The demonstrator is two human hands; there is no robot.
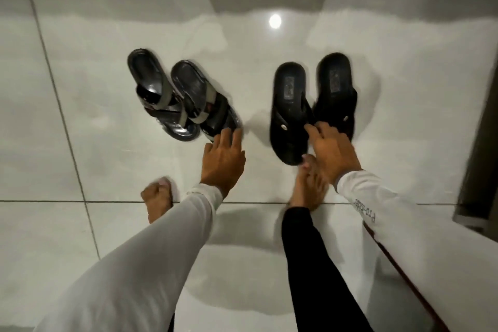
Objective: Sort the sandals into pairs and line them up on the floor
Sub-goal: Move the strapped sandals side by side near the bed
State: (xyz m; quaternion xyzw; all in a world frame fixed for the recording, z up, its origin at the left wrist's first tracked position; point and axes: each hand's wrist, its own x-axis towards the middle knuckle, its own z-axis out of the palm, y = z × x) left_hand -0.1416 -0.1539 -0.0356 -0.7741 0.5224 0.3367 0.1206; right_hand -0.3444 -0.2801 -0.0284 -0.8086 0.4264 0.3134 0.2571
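Observation:
Two pairs of sandals lie on the glossy white tile floor (80,83). On the left are two dark strapped sandals with grey bands, one (151,89) beside the other (199,100), toes toward me and slightly overlapping. On the right are two plain black sandals, the nearer (289,105) and the farther-right one (336,86), side by side. My left hand (222,159) reaches with straight fingers to the toe end of the right strapped sandal. My right hand (331,151) lies with spread fingers on the toe ends of the black pair, touching both.
My bare left foot (157,199) stands on the floor below the strapped pair. My bare right foot (310,186) is just under the nearer black sandal's toe. A dark door or frame edge (479,143) runs down the right side. A ceiling light reflects in the tile (275,20).

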